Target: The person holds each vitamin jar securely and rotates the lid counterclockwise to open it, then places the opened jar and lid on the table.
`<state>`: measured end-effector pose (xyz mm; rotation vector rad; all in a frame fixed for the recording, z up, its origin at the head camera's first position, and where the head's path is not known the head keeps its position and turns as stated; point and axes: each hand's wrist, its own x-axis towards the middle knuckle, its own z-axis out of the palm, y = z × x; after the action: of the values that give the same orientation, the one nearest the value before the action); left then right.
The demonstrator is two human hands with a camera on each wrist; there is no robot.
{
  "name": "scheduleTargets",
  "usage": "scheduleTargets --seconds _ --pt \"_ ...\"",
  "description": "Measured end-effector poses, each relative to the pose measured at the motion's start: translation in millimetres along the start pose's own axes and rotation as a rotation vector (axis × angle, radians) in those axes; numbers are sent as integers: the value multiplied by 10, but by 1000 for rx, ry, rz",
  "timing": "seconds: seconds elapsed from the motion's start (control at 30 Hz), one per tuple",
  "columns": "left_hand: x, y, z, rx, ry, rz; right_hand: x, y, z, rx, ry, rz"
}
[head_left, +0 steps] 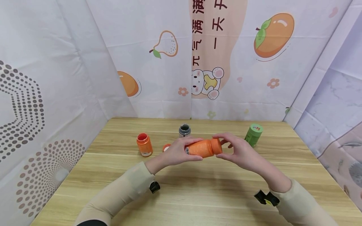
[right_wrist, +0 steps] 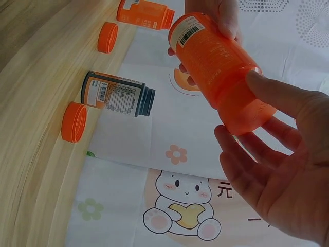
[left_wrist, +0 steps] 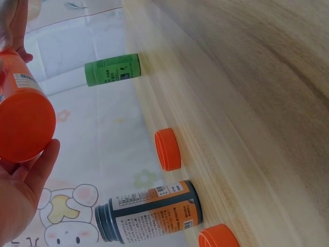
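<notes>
Presently, the left hand (head_left: 176, 153) has its fingers round the orange bottle (head_left: 200, 149), tilted above the desk (head_left: 198, 201), while the right hand (head_left: 238, 151) pinches its cap (head_left: 216, 146), and a loose left hold could let the bottle slip.

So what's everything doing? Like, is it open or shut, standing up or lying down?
Held bottle: tilted, above the table
Lid: on that bottle, tightness unclear
Orange bottle: upright, open
Dark bottle: upright, open
Green tub: upright, looks shut
Two loose caps: on the table, off any bottle
Left hand: fingers round the held bottle
Right hand: fingers on its lid
</notes>
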<state>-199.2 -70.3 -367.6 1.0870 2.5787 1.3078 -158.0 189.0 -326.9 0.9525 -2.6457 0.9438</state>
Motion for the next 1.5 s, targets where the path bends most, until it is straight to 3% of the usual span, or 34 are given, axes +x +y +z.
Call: scheduleTargets --seconds 0.27,0.43,0.73,1.07,1.5 --pt "-5 8 -7 -4 0 0 4 5 27 36 -13 23" --pt "-1 12 -9 -8 -1 12 36 2 22 84 -16 110" --pt "1 21 -6 5 -5 -4 69 -13 38 133 -113 234" --pt "11 -2 -7 2 2 19 61 -25 24 138 -73 224" --pt "-10 -30 -20 -30 0 10 10 -11 25 208 -17 113"
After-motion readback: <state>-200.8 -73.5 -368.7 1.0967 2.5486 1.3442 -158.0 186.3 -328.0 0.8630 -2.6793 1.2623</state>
